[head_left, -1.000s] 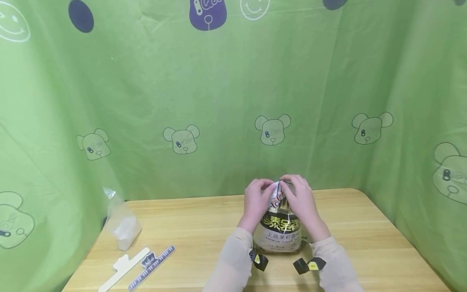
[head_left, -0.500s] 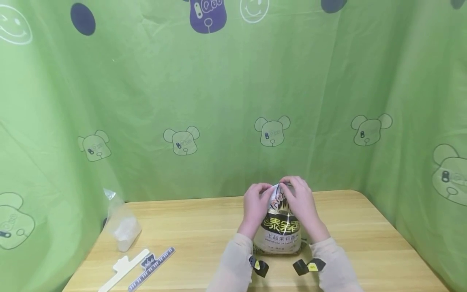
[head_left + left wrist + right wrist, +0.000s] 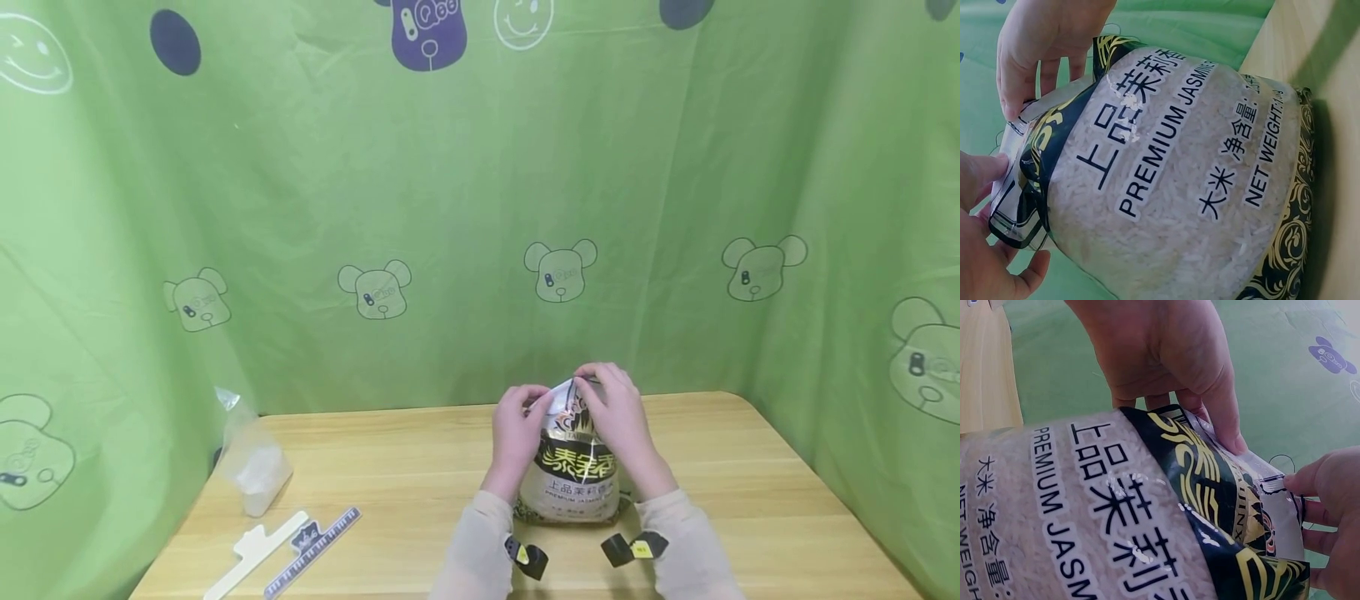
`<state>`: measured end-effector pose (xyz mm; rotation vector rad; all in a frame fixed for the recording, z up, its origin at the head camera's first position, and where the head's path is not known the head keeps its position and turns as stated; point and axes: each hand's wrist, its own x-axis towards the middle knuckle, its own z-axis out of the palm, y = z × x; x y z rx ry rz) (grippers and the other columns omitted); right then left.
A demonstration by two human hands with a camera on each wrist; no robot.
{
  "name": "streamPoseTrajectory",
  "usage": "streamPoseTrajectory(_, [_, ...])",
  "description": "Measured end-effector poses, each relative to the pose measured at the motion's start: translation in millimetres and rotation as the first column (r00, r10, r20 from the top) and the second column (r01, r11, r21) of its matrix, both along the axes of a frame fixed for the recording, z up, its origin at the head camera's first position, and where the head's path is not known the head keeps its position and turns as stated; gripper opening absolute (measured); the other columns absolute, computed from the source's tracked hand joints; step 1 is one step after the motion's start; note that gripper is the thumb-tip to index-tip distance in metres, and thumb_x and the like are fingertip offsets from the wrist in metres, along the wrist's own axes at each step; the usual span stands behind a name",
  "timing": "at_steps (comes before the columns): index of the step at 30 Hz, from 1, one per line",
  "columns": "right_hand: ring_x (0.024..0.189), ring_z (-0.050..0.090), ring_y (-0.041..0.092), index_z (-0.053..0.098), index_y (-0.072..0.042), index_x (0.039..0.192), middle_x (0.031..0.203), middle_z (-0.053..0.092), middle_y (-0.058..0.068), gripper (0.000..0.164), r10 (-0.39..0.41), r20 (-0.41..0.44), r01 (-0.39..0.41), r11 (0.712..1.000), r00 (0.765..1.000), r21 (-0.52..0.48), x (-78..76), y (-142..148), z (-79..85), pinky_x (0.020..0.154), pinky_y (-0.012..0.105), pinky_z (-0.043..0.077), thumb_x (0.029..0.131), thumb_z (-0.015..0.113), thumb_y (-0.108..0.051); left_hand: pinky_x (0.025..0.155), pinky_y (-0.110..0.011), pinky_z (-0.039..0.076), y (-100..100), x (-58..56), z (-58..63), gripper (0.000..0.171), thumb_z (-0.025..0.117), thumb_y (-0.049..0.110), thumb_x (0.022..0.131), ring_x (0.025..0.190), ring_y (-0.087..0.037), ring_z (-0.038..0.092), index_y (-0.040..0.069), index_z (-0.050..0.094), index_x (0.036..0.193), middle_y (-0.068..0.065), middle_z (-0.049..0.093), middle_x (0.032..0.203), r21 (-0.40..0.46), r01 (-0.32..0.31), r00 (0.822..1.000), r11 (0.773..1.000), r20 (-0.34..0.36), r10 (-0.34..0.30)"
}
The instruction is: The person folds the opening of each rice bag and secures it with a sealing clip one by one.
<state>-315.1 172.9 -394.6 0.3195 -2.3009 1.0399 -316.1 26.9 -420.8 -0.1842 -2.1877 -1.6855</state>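
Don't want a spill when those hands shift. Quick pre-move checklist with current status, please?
1. Rice bag upright on the table: ok.
2. Left hand has hold of the top: ok, thumb and fingers pinch the edge.
3. Right hand has hold of the top: ok, also pinching, beside the left.
4. A hand free to fetch something: not ok, both are on the bag.
5. Mouth fully closed: cannot tell, the fingers cover part of the top.
6. Cream clip and piano-key clip clear of the bag: ok, both lie apart from it, toward the person's left.
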Motion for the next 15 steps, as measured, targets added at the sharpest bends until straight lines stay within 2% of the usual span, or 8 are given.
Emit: streamPoseTrajectory(15, [0.107, 0.056, 0.034, 0.064, -0.005, 0.104, 0.108, 0.066, 0.016, 0.015, -0.002, -0.021, 0.002, 1.000, 1.000, 0.004, -1.8, -0.4, -2.1, 0.096, 0.060, 0.043, 0.095, 0.061, -0.016, 0.073, -0.020, 0.054, -5.1, -0.2, -8.3, 0.013, 0.068, 0.023, 0.090, 0.085, -0.008, 0.061, 0.013, 0.073, 0.097, -0.001, 0.068, 0.095, 0.038, -0.003, 1.000, 0.999, -0.004, 0.004])
